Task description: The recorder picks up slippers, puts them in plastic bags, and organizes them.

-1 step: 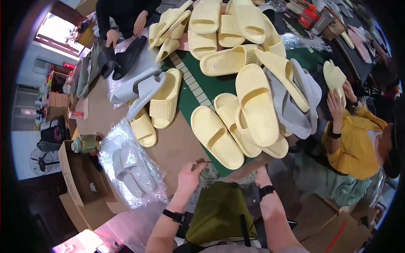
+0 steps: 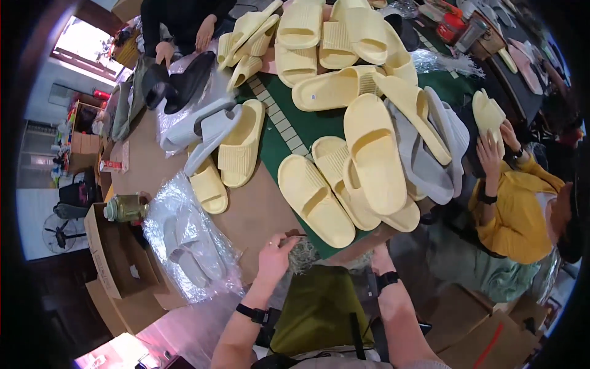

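My left hand (image 2: 276, 257) is at the near edge of the table, thumb and fingers pinching a mottled grey-green fuzzy piece (image 2: 303, 256). More of that fuzzy material shows by my right hand (image 2: 381, 258), below the table corner; the fingers there are mostly hidden. Just beyond my hands a cream slide slipper (image 2: 316, 200) lies on the green mat (image 2: 270, 147). Another cream slipper (image 2: 375, 154) rests on top of others to its right, beside grey slippers (image 2: 424, 157). Over my lap hangs an olive-green cloth (image 2: 322, 310).
Grey slippers in a clear plastic bag (image 2: 193, 246) lie left of my hand. A pile of cream slippers (image 2: 301, 24) covers the far side. At right, a person in yellow (image 2: 519, 212) holds a cream slipper (image 2: 487, 114). Another person's hands (image 2: 204, 34) are far left, near black slippers (image 2: 187, 83).
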### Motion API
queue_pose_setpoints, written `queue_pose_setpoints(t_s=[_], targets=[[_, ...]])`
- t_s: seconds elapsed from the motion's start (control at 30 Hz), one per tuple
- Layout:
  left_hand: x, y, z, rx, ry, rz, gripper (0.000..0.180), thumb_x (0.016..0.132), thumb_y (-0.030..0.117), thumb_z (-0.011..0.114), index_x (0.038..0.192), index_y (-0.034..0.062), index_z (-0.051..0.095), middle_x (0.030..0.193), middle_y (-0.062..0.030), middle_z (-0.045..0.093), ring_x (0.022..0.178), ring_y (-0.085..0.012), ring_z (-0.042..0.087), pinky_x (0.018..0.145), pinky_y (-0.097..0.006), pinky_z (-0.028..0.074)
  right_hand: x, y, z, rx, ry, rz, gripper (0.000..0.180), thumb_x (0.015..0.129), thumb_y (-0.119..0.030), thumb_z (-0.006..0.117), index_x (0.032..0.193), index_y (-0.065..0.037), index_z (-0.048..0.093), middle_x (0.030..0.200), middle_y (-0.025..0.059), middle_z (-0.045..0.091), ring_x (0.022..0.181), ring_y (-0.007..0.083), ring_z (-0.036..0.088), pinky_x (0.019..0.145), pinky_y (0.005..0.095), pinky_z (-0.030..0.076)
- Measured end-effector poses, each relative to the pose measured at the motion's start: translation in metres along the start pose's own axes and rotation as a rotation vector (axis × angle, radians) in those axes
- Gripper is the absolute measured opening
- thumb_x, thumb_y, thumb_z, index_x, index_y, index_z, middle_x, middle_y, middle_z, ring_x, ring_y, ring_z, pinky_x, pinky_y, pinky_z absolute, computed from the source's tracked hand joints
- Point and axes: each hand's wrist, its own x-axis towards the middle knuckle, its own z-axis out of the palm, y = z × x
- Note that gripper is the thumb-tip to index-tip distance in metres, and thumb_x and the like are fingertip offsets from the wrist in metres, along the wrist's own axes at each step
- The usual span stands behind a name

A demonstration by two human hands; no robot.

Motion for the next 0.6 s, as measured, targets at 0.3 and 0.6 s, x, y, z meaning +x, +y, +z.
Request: queue_pose_setpoints(t_s=[0.3,0.6], targets=[[0.046,-0.013,0.006,0.003,0.205,-0.158,0.036,0.075,-0.001,0.055,0.103,0.0161,0.070,0.097,-0.0106,0.057,0.087,-0.0301,0.059,0.074,-0.040,0.050,0.022,0.019,-0.013,0.333,0.119,0.434,0.044,0.098,-0.031,0.050,0.136,-0.010,0.042,0.123,0.0040,0.054,0.109,0.0178,0.052,0.088,0.0325,0.044],[0.057,0.004,-0.013,0.073,0.222,-0.155,0.032,0.077,0.000,0.057,0.106,0.0102,0.067,0.098,-0.0126,0.056,0.095,-0.0328,0.053,0.080,-0.041,0.045,0.042,-0.025,0.015,0.607,0.270,0.529,0.044,0.096,-0.032,0.052,0.133,-0.010,0.044,0.121,0.0051,0.055,0.105,0.0186,0.053,0.085,0.0342,0.045]])
